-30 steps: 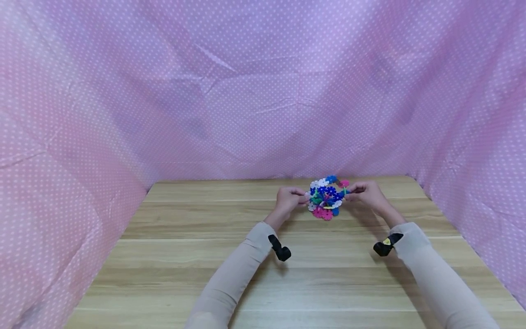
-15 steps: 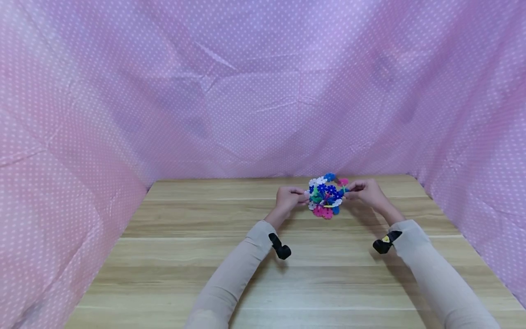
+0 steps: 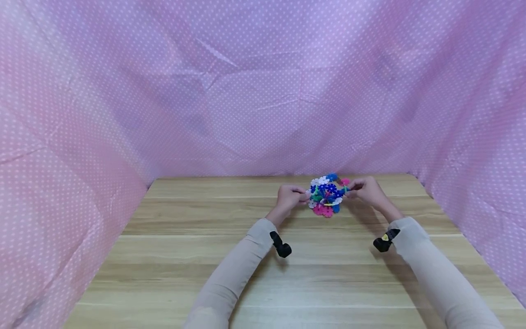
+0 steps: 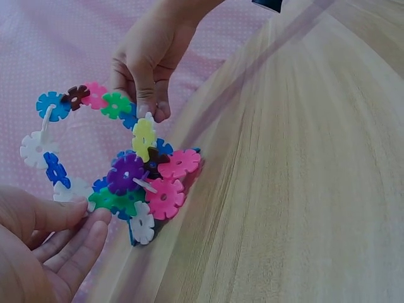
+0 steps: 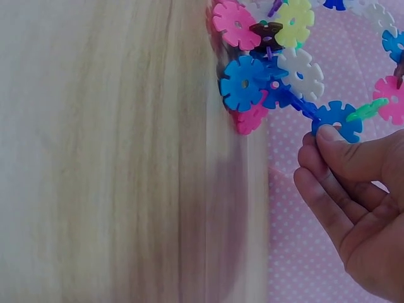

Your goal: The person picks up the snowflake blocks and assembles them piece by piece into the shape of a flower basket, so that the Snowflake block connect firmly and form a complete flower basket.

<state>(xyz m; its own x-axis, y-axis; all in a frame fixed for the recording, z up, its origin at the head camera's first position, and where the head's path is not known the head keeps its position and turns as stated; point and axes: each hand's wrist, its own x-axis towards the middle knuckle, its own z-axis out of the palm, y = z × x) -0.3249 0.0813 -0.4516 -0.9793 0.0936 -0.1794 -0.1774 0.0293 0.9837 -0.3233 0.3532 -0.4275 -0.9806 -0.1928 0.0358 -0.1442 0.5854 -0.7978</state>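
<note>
Both hands hold a construction of interlocking flower-shaped plastic discs point(image 3: 327, 193) near the table's far edge. Pink discs point(image 4: 165, 197) form part of its base, and a ring of linked discs arches up from it. At the ring's left side, my left hand point(image 3: 289, 199) pinches a white disc point(image 4: 71, 189) between thumb and fingers. Opposite it, my right hand point(image 3: 367, 194) has thumb and forefinger on a blue disc point(image 5: 341, 120) joined to a green one point(image 5: 367, 110). A purple disc point(image 4: 126, 174) and a yellow disc point(image 4: 144, 139) show inside the cluster.
The wooden table point(image 3: 328, 283) reaches back to a pink dotted cloth point(image 3: 263, 114), which hangs behind it and along both sides. Black wrist cameras point(image 3: 281, 246) are strapped over the beige sleeves point(image 3: 234, 274).
The ring's top dips slightly left and then back right in the head view. Both hands keep their grips on the same sides of the disc construction.
</note>
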